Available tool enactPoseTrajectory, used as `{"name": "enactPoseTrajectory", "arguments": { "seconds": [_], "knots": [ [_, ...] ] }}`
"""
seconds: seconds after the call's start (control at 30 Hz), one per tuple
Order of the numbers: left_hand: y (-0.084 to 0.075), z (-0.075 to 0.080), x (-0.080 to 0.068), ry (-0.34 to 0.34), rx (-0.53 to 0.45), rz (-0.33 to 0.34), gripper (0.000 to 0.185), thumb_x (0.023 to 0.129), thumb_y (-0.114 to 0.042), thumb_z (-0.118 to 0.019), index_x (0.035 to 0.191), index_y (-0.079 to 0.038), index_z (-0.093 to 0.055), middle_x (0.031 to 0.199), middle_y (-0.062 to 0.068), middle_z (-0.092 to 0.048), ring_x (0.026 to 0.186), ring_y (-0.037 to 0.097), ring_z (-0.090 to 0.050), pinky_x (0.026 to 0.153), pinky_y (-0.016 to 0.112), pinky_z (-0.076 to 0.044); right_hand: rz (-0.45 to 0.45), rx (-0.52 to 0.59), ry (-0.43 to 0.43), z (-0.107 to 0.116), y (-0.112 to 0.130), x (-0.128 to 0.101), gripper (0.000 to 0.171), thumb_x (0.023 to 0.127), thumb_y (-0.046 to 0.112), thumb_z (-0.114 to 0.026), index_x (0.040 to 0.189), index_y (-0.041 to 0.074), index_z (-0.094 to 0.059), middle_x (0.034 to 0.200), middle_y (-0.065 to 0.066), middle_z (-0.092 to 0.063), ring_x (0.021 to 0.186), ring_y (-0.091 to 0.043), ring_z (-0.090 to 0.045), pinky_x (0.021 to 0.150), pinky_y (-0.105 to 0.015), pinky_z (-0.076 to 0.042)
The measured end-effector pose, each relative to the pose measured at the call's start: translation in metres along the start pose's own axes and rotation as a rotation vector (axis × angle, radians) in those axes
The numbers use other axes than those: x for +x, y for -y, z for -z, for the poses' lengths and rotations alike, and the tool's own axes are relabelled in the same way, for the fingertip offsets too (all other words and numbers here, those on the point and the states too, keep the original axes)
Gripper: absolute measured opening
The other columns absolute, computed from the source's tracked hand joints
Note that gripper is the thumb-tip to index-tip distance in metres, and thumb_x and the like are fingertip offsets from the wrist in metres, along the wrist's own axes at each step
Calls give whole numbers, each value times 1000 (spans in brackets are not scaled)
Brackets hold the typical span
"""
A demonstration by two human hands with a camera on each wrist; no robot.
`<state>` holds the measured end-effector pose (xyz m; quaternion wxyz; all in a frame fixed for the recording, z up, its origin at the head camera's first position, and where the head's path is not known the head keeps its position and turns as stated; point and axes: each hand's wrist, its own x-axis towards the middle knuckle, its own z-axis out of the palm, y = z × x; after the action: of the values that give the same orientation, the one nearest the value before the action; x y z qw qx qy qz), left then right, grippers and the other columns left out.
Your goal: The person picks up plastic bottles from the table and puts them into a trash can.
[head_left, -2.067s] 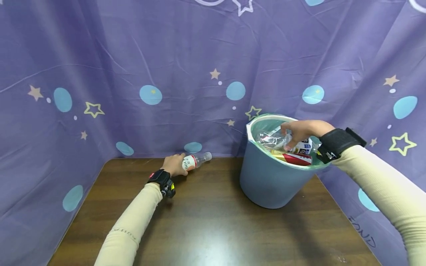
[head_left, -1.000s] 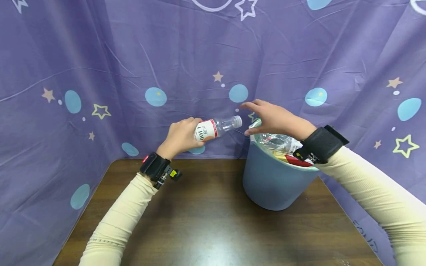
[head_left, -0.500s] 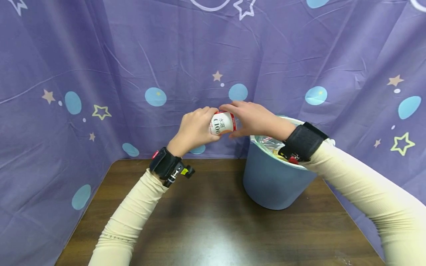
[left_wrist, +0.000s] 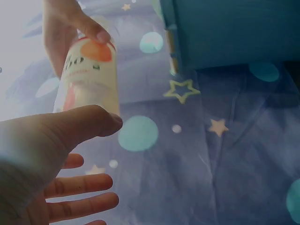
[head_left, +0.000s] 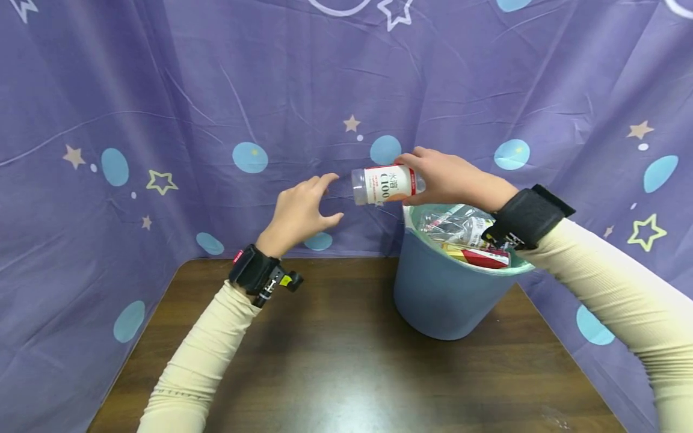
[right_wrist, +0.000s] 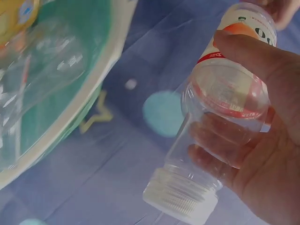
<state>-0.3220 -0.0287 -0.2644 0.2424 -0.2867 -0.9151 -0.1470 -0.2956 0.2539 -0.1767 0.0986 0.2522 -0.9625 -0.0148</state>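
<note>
A clear plastic bottle [head_left: 387, 184] with a white label and red band is held in the air by my right hand [head_left: 446, 174]. The thumb and fingers wrap its shoulder, as the right wrist view shows, with the white cap [right_wrist: 180, 197] at the palm side. The bottle lies nearly level, its base pointing left. My left hand [head_left: 300, 210] stands just left of that base, thumb and fingers spread with a gap between them and nothing inside. In the left wrist view the left thumb [left_wrist: 89, 124] overlaps the bottle's lower end.
Below my right hand a blue-grey bin [head_left: 449, 300] with a green liner stands on the brown wooden table [head_left: 335, 337]. Inside it lie clear plastic packaging [head_left: 452, 225] and a red and yellow box [head_left: 482, 257]. A purple patterned cloth [head_left: 303, 78] hangs behind the table.
My left hand lifted the bottle from the table and brought it to my right hand, which came out of the bin empty. The right hand took it; the left let go and drew back left.
</note>
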Motion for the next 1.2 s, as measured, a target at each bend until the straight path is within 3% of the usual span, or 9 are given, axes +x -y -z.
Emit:
{"name": "enactPoseTrajectory", "arguments": {
  "seconds": [0.2,0.57,0.77,0.9,1.2],
  "knots": [
    [15,-12,-14,30,-6,25,69,84,-44,-80,143,-18,-54,107,3,-71,82,22,-67,63,39,-53,-102,34,34,1,-41,-11,67,82,26,-82,137,2,-52,112,-19,-59,96,-31,-58,76,-48,-50],
    [27,-32,-31,82,-24,41,61,85,-40,-79,139,-17,-59,101,0,-72,75,19,-65,63,36,-52,-177,118,163,-21,-109,-40,74,82,18,-82,143,-3,-45,115,-26,-60,99,-34,-58,77,-47,-48],
    [32,-37,-38,114,-38,65,62,87,-41,-77,140,-17,-58,101,0,-72,74,19,-63,61,34,-49,-156,201,176,-42,-123,-50,74,85,14,-81,147,2,-43,102,-20,-63,84,-26,-59,68,-36,-46],
    [35,-40,-42,134,-41,78,62,87,-43,-77,140,-17,-58,102,1,-72,75,18,-64,60,33,-48,-174,260,199,-51,-124,-55,76,89,15,-78,153,7,-38,103,-20,-60,85,-26,-56,67,-35,-47],
    [38,-47,-51,130,-43,85,60,86,-40,-79,139,-17,-60,98,1,-71,69,17,-61,55,29,-43,-203,255,220,-53,-123,-60,75,95,21,-71,157,10,-31,118,-28,-52,101,-35,-52,79,-48,-48]
  ]
}}
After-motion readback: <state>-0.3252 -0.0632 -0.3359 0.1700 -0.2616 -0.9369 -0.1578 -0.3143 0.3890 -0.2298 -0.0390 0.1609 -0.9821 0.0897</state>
